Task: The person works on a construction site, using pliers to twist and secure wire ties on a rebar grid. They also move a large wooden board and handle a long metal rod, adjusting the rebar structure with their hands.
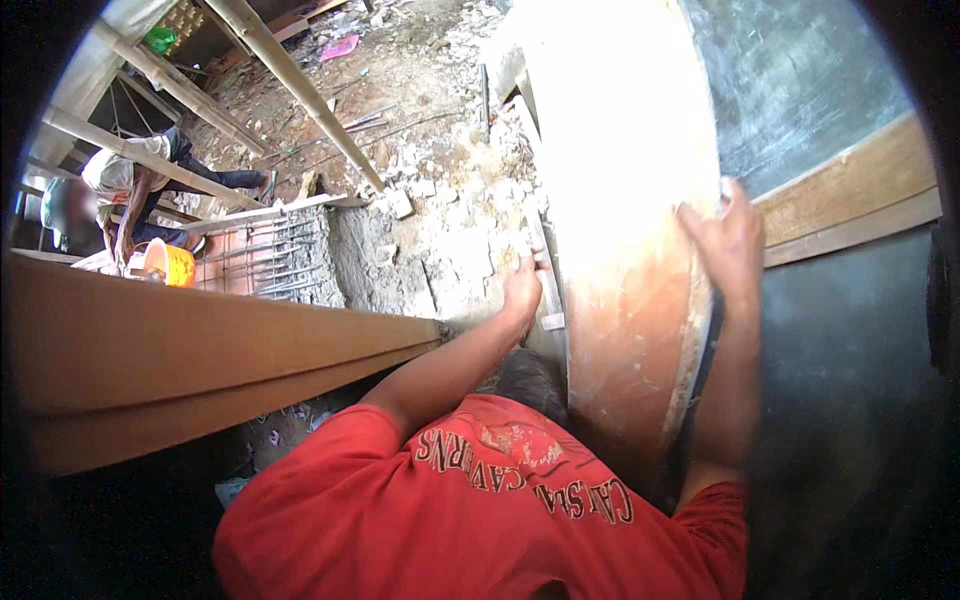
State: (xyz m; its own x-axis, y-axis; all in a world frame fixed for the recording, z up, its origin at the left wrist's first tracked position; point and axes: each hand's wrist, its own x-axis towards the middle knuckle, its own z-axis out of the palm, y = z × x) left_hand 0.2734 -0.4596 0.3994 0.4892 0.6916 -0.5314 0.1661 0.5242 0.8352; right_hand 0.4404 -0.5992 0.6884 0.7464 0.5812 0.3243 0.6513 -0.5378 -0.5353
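Risk: the board (620,250) is broad and you hold only its edges, so it could tip or slide out, dropping toward the rubble (440,200) beyond your hands.
Cause: plaster dust on its face and a thin edge grip.
Left hand (522,290): your fingers are curled around the board's left edge.
Right hand (725,250): clasped over the right edge, fingers hooked behind it.
Board: it stands upright between your two hands, touching both.
Beyond your left hand: a crouching person (130,190) beside a yellow bucket (168,264).
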